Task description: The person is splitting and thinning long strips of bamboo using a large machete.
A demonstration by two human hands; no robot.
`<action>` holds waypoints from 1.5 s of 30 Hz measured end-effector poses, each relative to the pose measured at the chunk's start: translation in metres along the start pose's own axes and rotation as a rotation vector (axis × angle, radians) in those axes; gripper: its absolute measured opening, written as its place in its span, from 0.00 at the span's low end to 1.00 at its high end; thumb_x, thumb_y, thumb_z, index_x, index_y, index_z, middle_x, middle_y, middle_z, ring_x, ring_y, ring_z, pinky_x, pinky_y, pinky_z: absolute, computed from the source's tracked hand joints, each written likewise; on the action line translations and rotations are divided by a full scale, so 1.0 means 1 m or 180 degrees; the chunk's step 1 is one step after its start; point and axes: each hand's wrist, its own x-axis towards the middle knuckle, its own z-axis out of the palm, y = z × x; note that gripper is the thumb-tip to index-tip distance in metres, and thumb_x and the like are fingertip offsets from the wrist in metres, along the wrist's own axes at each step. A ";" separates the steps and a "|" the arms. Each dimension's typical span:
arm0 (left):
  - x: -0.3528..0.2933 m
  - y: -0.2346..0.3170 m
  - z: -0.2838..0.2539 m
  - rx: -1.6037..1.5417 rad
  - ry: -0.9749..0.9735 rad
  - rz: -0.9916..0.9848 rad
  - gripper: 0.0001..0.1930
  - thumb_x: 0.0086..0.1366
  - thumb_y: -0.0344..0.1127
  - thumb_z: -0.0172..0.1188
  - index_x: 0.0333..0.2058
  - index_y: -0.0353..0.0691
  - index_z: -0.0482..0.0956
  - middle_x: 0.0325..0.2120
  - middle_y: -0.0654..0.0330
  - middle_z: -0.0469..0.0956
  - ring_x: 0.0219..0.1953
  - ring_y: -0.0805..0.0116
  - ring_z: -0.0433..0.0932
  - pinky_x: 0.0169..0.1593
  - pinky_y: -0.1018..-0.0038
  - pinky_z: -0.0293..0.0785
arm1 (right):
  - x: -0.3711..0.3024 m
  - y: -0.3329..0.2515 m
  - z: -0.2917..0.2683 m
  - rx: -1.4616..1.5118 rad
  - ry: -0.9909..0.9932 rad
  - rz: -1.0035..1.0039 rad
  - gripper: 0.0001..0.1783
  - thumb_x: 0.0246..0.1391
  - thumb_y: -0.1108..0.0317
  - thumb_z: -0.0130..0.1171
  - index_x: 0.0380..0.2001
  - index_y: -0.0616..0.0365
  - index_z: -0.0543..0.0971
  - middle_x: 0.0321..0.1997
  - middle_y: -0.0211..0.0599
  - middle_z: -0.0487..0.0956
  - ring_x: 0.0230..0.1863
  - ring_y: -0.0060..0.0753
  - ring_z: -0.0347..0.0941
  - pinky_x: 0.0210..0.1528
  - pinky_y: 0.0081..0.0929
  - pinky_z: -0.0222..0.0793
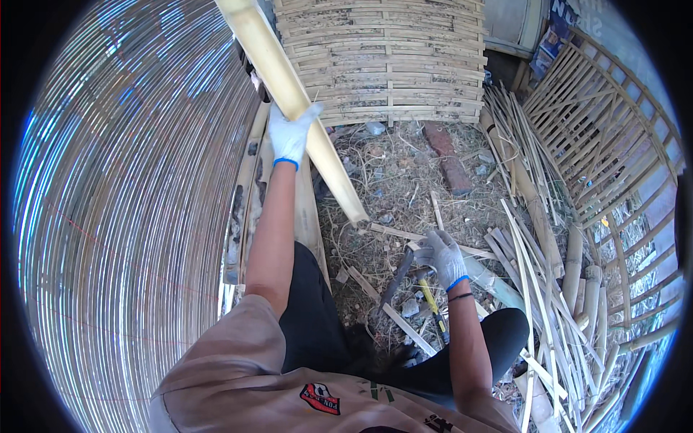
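My left hand (pixel 290 133), in a white glove with a blue cuff, grips a long split bamboo half (pixel 333 173) with its pale hollow side showing. The bamboo slants from the top edge down to the ground at the middle. My right hand (pixel 442 257), gloved too, is low over the ground with its thumb and fingers apart. Just beside it lies a dark blade (pixel 395 280), whose handle I cannot make out. Below the same hand is a tool with a yellow and black handle (pixel 433 307); its head is partly hidden.
A woven bamboo panel (pixel 382 61) stands ahead, with a reddish brick (pixel 449 162) near its foot. Bamboo slats (pixel 130 216) form a wall at left. Loose split strips (pixel 541 289) and poles (pixel 570 267) are heaped at right, before a bamboo lattice (pixel 599 115). Dry debris covers the ground.
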 end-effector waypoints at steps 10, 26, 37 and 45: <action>-0.033 0.053 0.040 -0.0769 0.0134 0.0252 0.26 0.53 0.32 0.74 0.48 0.28 0.74 0.42 0.56 0.79 0.41 0.71 0.77 0.49 0.73 0.74 | 0.004 0.006 0.000 -0.0834 0.0252 -0.0348 0.20 0.60 0.53 0.57 0.47 0.56 0.75 0.32 0.35 0.80 0.30 0.28 0.79 0.25 0.30 0.74; -0.050 0.119 0.040 -0.0307 0.0026 0.0778 0.28 0.49 0.34 0.77 0.46 0.28 0.75 0.36 0.54 0.81 0.35 0.70 0.79 0.41 0.73 0.77 | 0.031 0.201 0.017 -0.4024 0.0352 0.0826 0.29 0.45 0.44 0.64 0.39 0.60 0.84 0.42 0.53 0.82 0.46 0.50 0.80 0.48 0.42 0.76; -0.070 0.153 0.046 -0.0577 -0.0061 0.0539 0.26 0.47 0.29 0.78 0.42 0.28 0.75 0.35 0.55 0.79 0.33 0.71 0.78 0.37 0.74 0.78 | 0.067 0.197 0.017 -0.2916 0.0872 0.0883 0.28 0.54 0.48 0.54 0.35 0.67 0.82 0.41 0.62 0.81 0.49 0.56 0.78 0.50 0.42 0.73; -0.037 0.192 0.042 -0.0882 0.0247 0.0759 0.21 0.48 0.24 0.75 0.41 0.31 0.76 0.33 0.59 0.79 0.33 0.73 0.78 0.40 0.75 0.77 | 0.047 0.098 0.018 -0.2393 0.0697 0.0500 0.36 0.63 0.40 0.37 0.42 0.65 0.79 0.43 0.58 0.81 0.45 0.52 0.80 0.45 0.42 0.74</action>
